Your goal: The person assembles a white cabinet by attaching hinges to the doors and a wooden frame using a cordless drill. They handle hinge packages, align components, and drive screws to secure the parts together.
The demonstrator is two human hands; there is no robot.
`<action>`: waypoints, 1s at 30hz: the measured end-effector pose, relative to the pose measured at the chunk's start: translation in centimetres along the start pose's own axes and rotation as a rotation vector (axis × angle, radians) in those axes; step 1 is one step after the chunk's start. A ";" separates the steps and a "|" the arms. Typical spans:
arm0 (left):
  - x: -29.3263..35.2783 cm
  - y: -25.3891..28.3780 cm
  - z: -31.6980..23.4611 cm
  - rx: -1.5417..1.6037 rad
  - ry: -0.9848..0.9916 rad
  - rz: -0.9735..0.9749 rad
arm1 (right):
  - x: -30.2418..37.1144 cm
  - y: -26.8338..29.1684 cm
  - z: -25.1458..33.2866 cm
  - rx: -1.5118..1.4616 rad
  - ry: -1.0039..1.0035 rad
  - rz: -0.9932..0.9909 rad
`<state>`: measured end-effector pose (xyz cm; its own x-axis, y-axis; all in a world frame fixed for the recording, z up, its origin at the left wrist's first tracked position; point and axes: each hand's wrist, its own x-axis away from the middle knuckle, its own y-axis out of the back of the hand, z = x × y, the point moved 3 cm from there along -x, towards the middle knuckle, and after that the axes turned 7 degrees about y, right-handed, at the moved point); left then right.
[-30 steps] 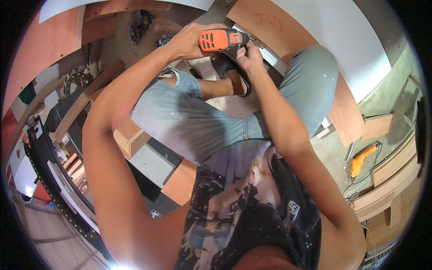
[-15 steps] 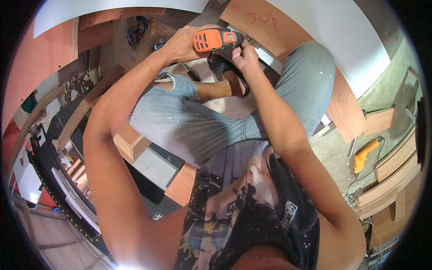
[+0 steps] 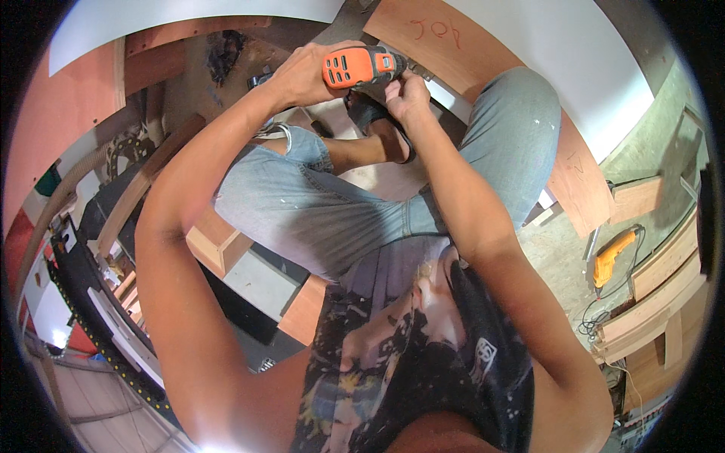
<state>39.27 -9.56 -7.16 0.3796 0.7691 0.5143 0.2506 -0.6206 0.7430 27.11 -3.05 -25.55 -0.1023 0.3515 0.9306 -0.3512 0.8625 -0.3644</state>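
My left hand is wrapped round an orange and black cordless drill at the top centre. The drill lies level, its black nose toward the right and its handle hidden underneath. Just beyond the nose, my right hand has its fingers bent together close to the drill's tip. What those fingers pinch, if anything, is too small to make out. Behind them runs the edge of a wooden panel with red marks on it. Below the drill shows my foot in a black sandal.
A white panel lies behind the wood at the upper right. On the floor at right is a yellow corded power tool beside stacked wooden boards. To my left are a wooden block and a ribbed hose.
The drill and both hands hold nearly the same place. My right hand has shifted very slightly left, and the whole view has moved a little.
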 end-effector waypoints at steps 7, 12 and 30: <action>0.2 0.1 -0.3 -0.008 0.053 0.057 | 5.8 -5.7 8.8 1.254 1.340 0.480; -0.1 0.0 -0.2 -0.029 0.017 0.034 | 3.5 -11.5 19.8 2.381 1.373 0.418; -0.8 0.0 -0.6 -0.018 0.090 0.150 | -1.2 -9.2 21.3 2.745 0.794 0.368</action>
<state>38.41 -10.09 -7.25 0.3297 0.6795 0.6554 0.1812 -0.7269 0.6625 10.62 -19.15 -22.60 -0.4331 0.7003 0.5675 -0.0552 -0.6491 0.7587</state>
